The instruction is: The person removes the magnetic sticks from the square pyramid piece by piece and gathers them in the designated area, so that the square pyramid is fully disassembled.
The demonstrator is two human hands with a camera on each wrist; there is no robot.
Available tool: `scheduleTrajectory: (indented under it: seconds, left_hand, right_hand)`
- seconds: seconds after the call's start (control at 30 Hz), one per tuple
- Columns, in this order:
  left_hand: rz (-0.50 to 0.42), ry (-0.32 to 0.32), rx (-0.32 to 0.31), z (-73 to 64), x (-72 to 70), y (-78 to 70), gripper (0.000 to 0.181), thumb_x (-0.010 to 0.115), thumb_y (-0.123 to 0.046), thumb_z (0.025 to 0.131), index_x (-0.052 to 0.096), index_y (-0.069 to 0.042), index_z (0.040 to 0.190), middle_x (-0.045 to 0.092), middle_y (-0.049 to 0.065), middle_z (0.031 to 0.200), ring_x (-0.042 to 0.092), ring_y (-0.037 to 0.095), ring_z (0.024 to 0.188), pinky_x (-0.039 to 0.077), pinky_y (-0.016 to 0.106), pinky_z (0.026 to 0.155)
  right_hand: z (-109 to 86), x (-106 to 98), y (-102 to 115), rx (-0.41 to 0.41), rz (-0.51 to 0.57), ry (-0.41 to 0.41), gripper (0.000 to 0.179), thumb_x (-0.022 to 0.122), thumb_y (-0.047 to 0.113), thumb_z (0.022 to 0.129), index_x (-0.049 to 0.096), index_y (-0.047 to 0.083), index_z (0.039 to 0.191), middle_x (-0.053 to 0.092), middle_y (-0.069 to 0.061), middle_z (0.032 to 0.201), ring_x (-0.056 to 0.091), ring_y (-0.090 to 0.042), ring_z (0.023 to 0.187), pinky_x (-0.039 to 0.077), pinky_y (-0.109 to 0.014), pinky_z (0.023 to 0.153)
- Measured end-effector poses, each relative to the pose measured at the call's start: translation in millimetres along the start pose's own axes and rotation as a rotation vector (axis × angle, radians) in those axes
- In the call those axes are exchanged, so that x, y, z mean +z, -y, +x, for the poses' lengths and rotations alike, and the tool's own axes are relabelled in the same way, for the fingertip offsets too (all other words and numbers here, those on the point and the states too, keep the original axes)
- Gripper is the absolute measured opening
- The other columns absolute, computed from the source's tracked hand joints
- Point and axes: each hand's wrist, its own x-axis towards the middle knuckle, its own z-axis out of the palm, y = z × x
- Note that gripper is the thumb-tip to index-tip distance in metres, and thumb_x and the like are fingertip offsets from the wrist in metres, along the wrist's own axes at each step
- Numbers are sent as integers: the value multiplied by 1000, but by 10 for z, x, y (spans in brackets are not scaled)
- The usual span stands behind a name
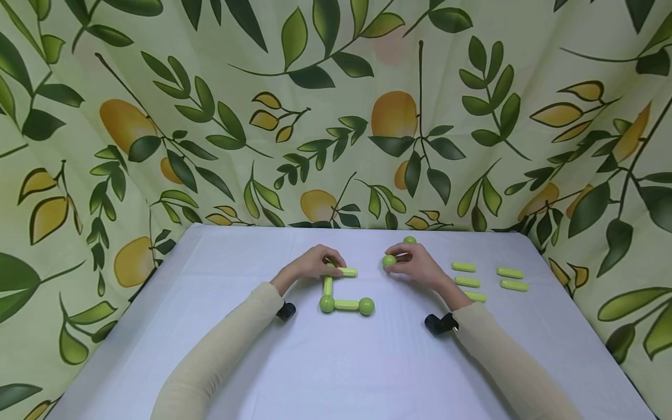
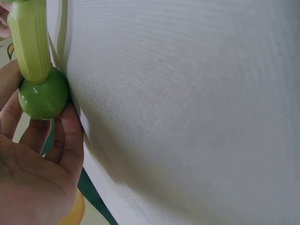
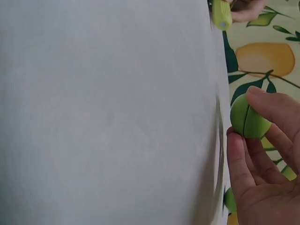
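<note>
My left hand (image 1: 317,262) grips a green ball (image 2: 44,96) at the corner of a joined frame. From this ball a ribbed light-green rod (image 1: 348,272) points right, its far end bare. Another rod (image 1: 328,286) runs toward me to a second ball (image 1: 326,304), which a near rod (image 1: 346,304) links to a third ball (image 1: 366,307). Over to the right, my right hand (image 1: 415,263) pinches a separate green ball (image 3: 251,117) between thumb and fingertips. A seam line crosses that ball in the right wrist view.
Several loose rods (image 1: 467,282) lie in two columns to the right, one partly behind my right forearm. One more green ball (image 1: 409,239) sits beyond my right hand by the far edge of the white-covered table (image 1: 252,239). A leaf-patterned curtain (image 1: 336,146) hangs behind.
</note>
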Motion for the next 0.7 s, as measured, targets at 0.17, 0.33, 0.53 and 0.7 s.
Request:
scheduleTrajectory:
  seconds: [0.17, 0.33, 0.53, 0.7]
  left_hand:
    - [-1, 2, -7, -2, -1, 6, 10, 77, -5, 92, 77, -4, 102, 70, -1, 94, 61, 13, 89, 50, 27, 79]
    - [-3, -1, -14, -11, -3, -12, 10, 77, -5, 91, 77, -4, 101, 70, -2, 93, 61, 13, 88, 50, 26, 77]
    - [6, 1, -4, -7, 2, -3, 11, 76, -5, 92, 76, -3, 103, 71, 0, 95, 61, 13, 89, 50, 26, 78]
    - [8, -1, -8, 2, 6, 7, 11, 77, -6, 92, 77, -3, 102, 71, 1, 94, 61, 14, 88, 49, 26, 77]
  right_hand:
    - [-15, -84, -66, 39, 14, -66, 34, 81, 0, 85, 69, -5, 116, 64, -19, 119, 67, -36, 105, 56, -33, 86]
    - [-6, -125, -116, 44, -2, -114, 32, 82, -1, 84, 70, -6, 114, 65, -20, 118, 68, -36, 105, 56, -31, 85]
    - [-7, -138, -124, 50, -16, -128, 33, 82, -1, 85, 71, -7, 115, 64, -23, 121, 67, -38, 104, 57, -32, 84]
    - [1, -141, -122, 63, -7, -130, 33, 82, -1, 85, 71, -7, 115, 64, -23, 121, 67, -37, 104, 57, -30, 82]
